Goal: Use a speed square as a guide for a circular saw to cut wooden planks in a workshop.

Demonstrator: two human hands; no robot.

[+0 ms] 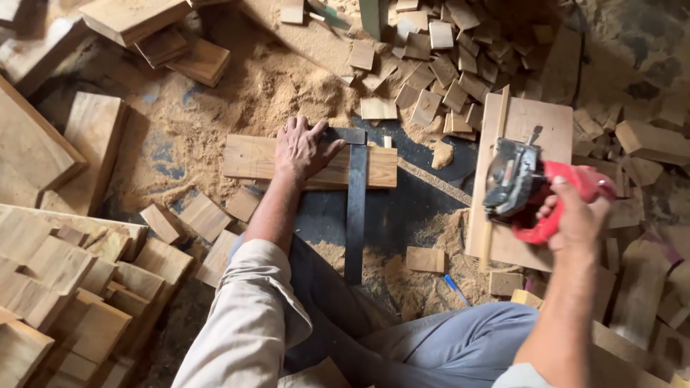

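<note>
Nearest, the person's lap: grey-blue trousers [460,338] and a beige sleeve [248,323] rolled above the left forearm, seated on the floor.

Blue pen [455,289]: lying in sawdust just beside the right knee.

Small square offcut [425,259]: flat on the floor, between the knees and the plank.

Stacked wood blocks [65,287]: a heap at the person's left, pale, roughly cut.

Right hand [575,219]: closed round the red handle of a handheld circular saw [528,190] (blade guard grey, facing left), held over a flat board [521,179] that lies at the right.

Metal try square [356,208]: dark, its long blade running toward the person, its short arm across the top edge of the plank.

Wooden plank [251,158]: lying crosswise on the dark floor patch at centre, under the square.

Left hand [302,147]: fingers spread wide, palm pressed flat on the plank, thumb touching the square's short arm.

Sawdust pile [280,90]: heaped just beyond the plank.

Cut tiles of wood [445,65]: many small squares scattered beyond, upper centre to right.

Thick boards [144,29]: stacked at the far left corner.
</note>
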